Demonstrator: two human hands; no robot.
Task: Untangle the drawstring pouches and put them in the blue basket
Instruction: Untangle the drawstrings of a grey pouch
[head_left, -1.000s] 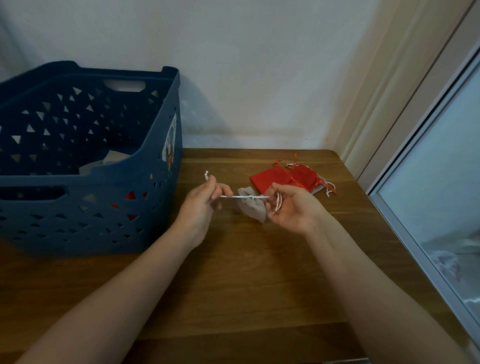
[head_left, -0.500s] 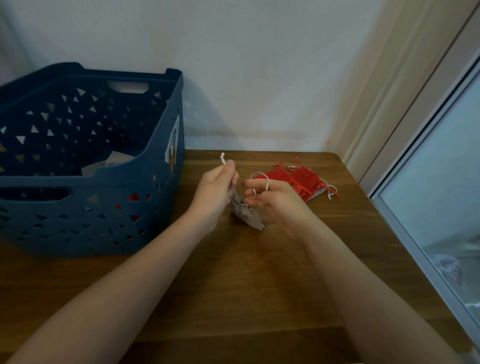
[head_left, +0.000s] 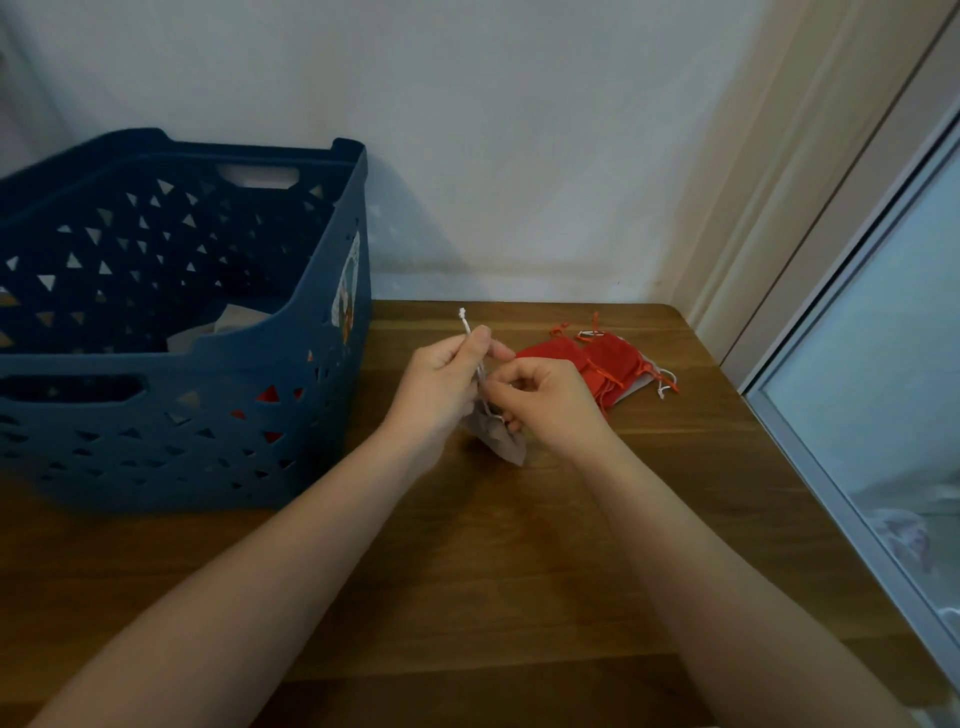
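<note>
A small grey drawstring pouch (head_left: 497, 439) hangs between my hands just above the wooden table (head_left: 467, 571). My left hand (head_left: 441, 384) pinches its white drawstring (head_left: 466, 325), whose knotted end sticks up past my fingers. My right hand (head_left: 545, 400) is curled right beside the left and pinches the string at the pouch's neck. Two red pouches (head_left: 587, 358) with orange strings lie tangled on the table behind my right hand, a pale pouch partly under them. The blue basket (head_left: 208, 395) stands at the left with pale and red pouches inside.
A white wall runs along the table's far edge. A window frame (head_left: 831, 467) borders the table on the right. The basket's right wall is close to my left hand.
My hands have come together: the string that was stretched between them now points upward in my left hand, and the pouch hangs lower beneath my fingers.
</note>
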